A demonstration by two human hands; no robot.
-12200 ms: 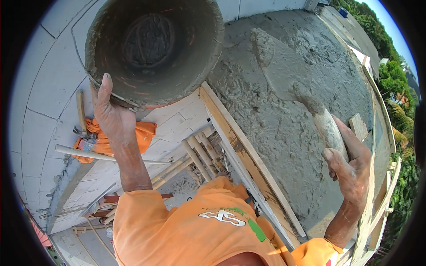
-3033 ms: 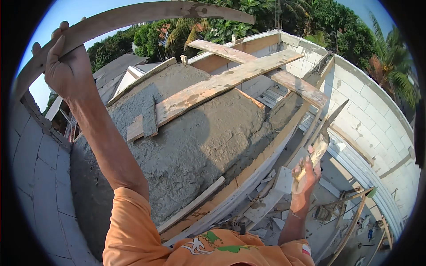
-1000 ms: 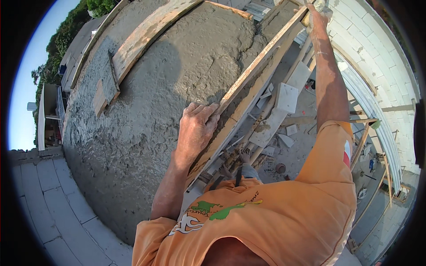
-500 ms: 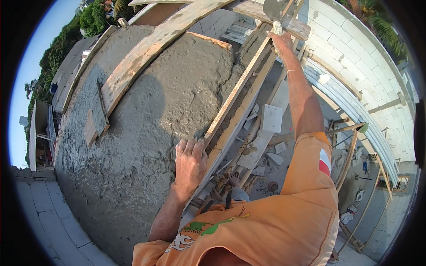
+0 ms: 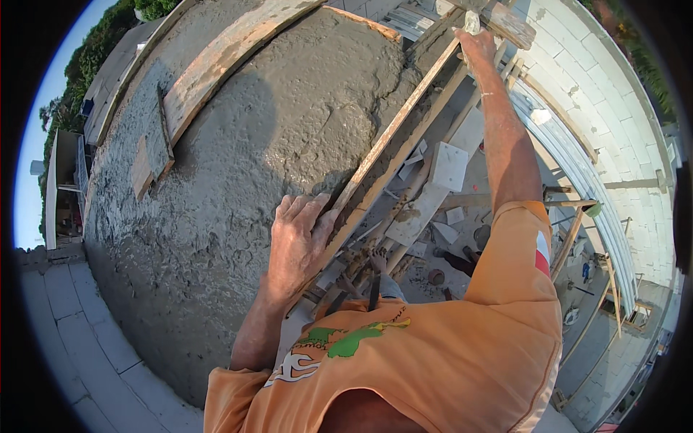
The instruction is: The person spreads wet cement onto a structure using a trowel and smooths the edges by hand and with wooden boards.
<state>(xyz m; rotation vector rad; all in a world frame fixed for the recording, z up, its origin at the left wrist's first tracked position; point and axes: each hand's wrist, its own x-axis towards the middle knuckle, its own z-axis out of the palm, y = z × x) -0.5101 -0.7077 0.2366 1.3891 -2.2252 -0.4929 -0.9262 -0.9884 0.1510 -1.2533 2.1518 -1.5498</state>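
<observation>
A long, narrow wooden strip runs along the edge of wet grey concrete. My left hand is closed at its near end, the fingers bent over the concrete side. Far off at the upper right, my right hand grips the pale, mortar-smeared handle of a trowel. Its blade is mostly cut off by the upper rim. The strip's far end meets the right hand's fingers; whether they also hold it I cannot tell. A form board lies beside the strip.
A wide plank crosses the concrete, with a small wooden float-like board near it. Right of the form is a drop with white blocks, rubble and wooden props. A dark limb-like shape shows below. Block walls stand beyond.
The view has shifted, and the trowel blade has mostly left the upper rim. My left hand's fingers have loosened from a tight curl and reach farther forward. A dark limb-like shape has appeared below.
</observation>
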